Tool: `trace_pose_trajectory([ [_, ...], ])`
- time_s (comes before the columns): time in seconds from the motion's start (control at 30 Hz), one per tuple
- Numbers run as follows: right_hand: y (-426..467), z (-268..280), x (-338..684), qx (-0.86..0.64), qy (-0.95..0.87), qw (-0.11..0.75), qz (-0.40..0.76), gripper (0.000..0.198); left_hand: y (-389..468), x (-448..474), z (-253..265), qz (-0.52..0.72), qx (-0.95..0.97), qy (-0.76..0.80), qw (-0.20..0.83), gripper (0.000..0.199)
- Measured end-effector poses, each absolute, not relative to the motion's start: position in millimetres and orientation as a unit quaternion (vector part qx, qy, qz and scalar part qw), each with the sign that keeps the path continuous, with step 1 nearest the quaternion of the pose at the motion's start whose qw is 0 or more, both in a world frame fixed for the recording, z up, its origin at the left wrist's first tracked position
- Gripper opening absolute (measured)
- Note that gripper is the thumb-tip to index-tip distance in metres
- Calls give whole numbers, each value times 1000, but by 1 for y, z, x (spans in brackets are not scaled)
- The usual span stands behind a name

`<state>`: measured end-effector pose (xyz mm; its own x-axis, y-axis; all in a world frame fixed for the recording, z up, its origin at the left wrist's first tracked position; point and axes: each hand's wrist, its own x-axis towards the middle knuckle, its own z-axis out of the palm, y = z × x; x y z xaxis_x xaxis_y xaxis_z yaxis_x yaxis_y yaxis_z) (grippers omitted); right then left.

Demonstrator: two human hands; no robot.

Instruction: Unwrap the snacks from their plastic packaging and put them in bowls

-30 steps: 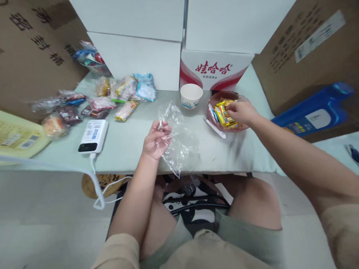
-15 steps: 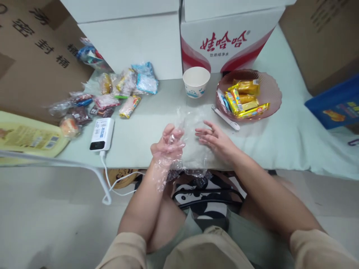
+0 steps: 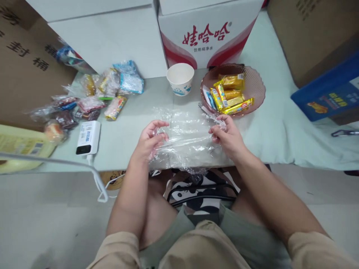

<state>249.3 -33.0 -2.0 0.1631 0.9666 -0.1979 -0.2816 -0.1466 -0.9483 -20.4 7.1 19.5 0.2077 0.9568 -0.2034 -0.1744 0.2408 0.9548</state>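
Observation:
A clear, crinkled plastic bag (image 3: 187,144) is stretched between my two hands just above the front edge of the table. My left hand (image 3: 150,142) has its fingers curled at the bag's left side, with thumb and forefinger a little apart and the film gathered in the lower fingers. At the other side, my right hand (image 3: 228,136) pinches the bag's edge between thumb and fingers. Partly behind the film near my right hand lies a slim white-handled tool (image 3: 206,109). Beyond the bag stand a white paper cup (image 3: 180,80) and a pinkish glass bowl (image 3: 259,91) holding yellow-wrapped snacks (image 3: 231,93).
Several wrapped snacks (image 3: 89,104) lie in a heap at the left. Nearer me is a white power bank (image 3: 88,138) with a cable. White cartons (image 3: 209,41) line the back, and a blue package (image 3: 325,99) stands at the right.
My hands have moved apart, spreading the plastic bag sideways between them. My right hand, open before, now pinches its edge. The view has shifted slightly to the right.

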Motion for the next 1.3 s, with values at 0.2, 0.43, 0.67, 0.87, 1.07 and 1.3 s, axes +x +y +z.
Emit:
trace_pose_trajectory([
  [0.2,-38,-7,252,-499,-433,563,497,84,23,-29,1,494,421,478,592,53],
  [0.43,-44,-10,249,-536,-458,520,481,86,21,-42,5,395,393,512,653,91],
  [0.67,-40,-3,256,-545,-440,530,478,77,13,-54,7,455,454,540,544,31],
  [0.87,-42,-4,258,-541,-580,477,379,39,13,-64,3,417,584,550,429,42],
  [1.07,-47,4,264,-598,-634,480,99,13,6,-70,12,446,662,543,262,10],
  [1.3,-62,26,257,-475,-591,480,442,24,2,-70,24,502,550,410,527,31],
])
